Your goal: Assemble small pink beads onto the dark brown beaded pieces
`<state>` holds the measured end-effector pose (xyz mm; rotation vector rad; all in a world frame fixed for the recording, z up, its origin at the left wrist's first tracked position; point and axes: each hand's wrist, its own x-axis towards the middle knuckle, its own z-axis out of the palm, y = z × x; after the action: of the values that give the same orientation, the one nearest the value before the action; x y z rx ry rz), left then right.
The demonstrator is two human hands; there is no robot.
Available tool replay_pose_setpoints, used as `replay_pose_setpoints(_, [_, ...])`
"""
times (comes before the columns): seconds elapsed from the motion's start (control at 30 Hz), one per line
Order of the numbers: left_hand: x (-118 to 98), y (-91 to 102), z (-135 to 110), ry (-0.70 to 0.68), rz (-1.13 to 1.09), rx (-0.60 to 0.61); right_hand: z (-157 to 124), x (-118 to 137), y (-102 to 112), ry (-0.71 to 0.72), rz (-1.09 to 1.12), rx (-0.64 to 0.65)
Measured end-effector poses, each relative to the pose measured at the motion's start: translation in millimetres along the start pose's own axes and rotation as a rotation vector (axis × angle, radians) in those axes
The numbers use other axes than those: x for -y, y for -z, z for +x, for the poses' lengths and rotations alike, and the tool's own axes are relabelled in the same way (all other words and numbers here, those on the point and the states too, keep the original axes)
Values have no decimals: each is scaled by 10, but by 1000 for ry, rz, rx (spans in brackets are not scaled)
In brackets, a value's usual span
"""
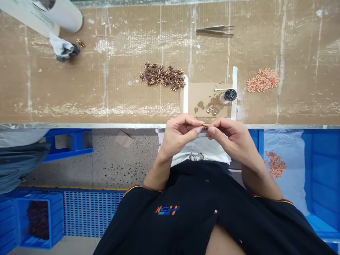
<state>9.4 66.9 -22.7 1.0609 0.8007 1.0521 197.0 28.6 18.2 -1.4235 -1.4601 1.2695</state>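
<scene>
Over the table's front edge, my left hand [183, 132] and my right hand [228, 136] meet, thumbs and forefingers pinched on one small brown part with gold bits [204, 127]. Its exact kind is too small to make out. Just beyond lies a cardboard pad [199, 95] with wet stains and white tape at its sides. A small jar with a black lid [230, 95] stands at its right, a cotton swab [223, 89] beside it. Left of the pad is a pile of dark brown parts with gold tips [163, 76]. To the right is a pile of small orange-and-white pieces [263, 80].
Metal tweezers [215, 31] lie toward the table's back. White containers [66, 16] and a crumpled cloth [62, 46] are at the back left. Below right, a blue crate [321, 166] holds a lined heap of orange pieces; a blue bin [55, 219] at lower left holds dark parts.
</scene>
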Motion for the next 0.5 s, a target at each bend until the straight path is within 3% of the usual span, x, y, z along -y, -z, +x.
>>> replay_pose_setpoints(0.33, [-68, 26, -49, 110, 9, 69, 4, -17, 12, -74, 82, 3])
replay_pose_setpoints(0.43, [-74, 94, -14, 135, 113, 118, 6, -53, -1, -115, 138, 15])
replay_pose_setpoints(0.5, [-67, 211, 57, 85, 274, 34, -17, -129, 35, -136, 150, -12])
